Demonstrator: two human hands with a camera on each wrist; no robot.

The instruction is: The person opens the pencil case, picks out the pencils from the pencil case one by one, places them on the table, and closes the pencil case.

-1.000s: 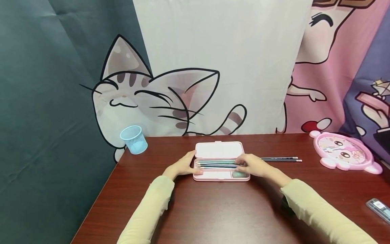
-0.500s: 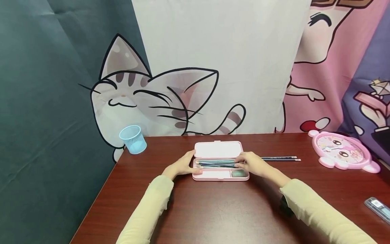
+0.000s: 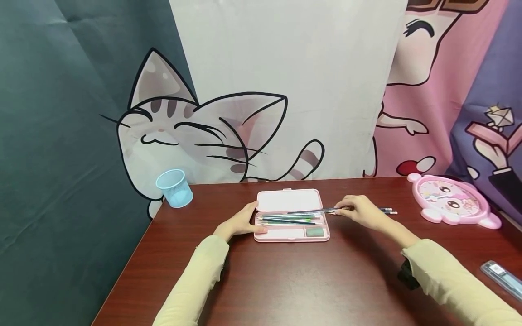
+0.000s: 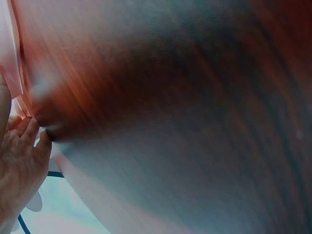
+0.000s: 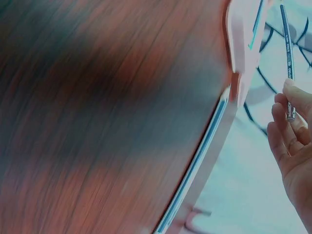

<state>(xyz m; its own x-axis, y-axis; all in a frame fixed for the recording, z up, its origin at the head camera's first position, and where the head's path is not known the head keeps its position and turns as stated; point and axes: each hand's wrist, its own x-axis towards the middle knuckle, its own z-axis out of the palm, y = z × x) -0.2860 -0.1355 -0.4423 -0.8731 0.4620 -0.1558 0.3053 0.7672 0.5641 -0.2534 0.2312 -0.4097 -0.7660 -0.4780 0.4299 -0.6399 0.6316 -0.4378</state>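
Observation:
A pink pencil case (image 3: 291,238) lies with its lid raised, several pencils (image 3: 285,221) in its long compartment and a grey-green eraser (image 3: 314,232) in a front one. My left hand (image 3: 238,222) holds the case's left end, thumb on the front part and fingers towards the back. In the left wrist view that hand (image 4: 22,165) shows at the left edge. My right hand (image 3: 360,212) pinches a dark pencil (image 3: 310,211) near its right end; the pencil stretches left over the case. The right wrist view shows the pencil (image 5: 287,44) between thumb and fingers.
Two dark pencils (image 3: 387,211) lie on the table right of the case, partly behind my right hand. A pink clock (image 3: 452,201) lies at the right, with a clear slim pack (image 3: 502,275) nearer. A blue mesh cup (image 3: 175,190) stands at the back left edge.
My right hand has moved out of the case to the right and up, bringing a pencil with it. The eraser and the remaining pencils show more. My left hand stays on the case.

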